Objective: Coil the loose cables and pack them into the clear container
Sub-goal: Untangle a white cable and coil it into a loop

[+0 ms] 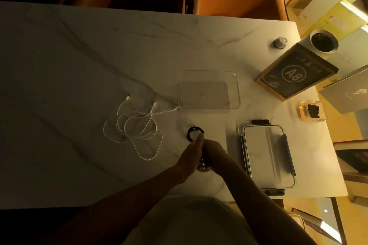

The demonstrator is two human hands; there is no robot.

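1. Black cable (194, 132): a small dark coil on the counter (79, 55), just in front of the two hands and between the white cable and the lid. Part of its ring is covered by the fingertips of the left hand (191, 155), which reach forward onto it; a further dark bit shows low between the two hands, so the cable appears to run back into the grip.
2. Grip, left hand: fingers extended toward the coil, tips touching it; whether they pinch the cable cannot be told.
3. Grip, right hand (214, 153): pressed close beside the left, fingers curled downward; it seems to hold the near part of the black cable, though the dim light leaves this uncertain.
4. Clear container (237, 89): open and apparently without contents, lying beyond the coil and slightly to the right. The governing relation is that the coil must travel forward and a little rightward, away from the person; both hands are about equally near, the right lying on the container's side.
5. White cable (137, 125): loose, tangled loops to the left of the coil, its plug ends pointing away from the person, one strand reaching the container's near-left corner. It lies nearer the left hand and is not yet coiled.
6. Lid (266, 155): flat on the counter to the right of the hands, long axis running away from the person, latches showing at its ends.
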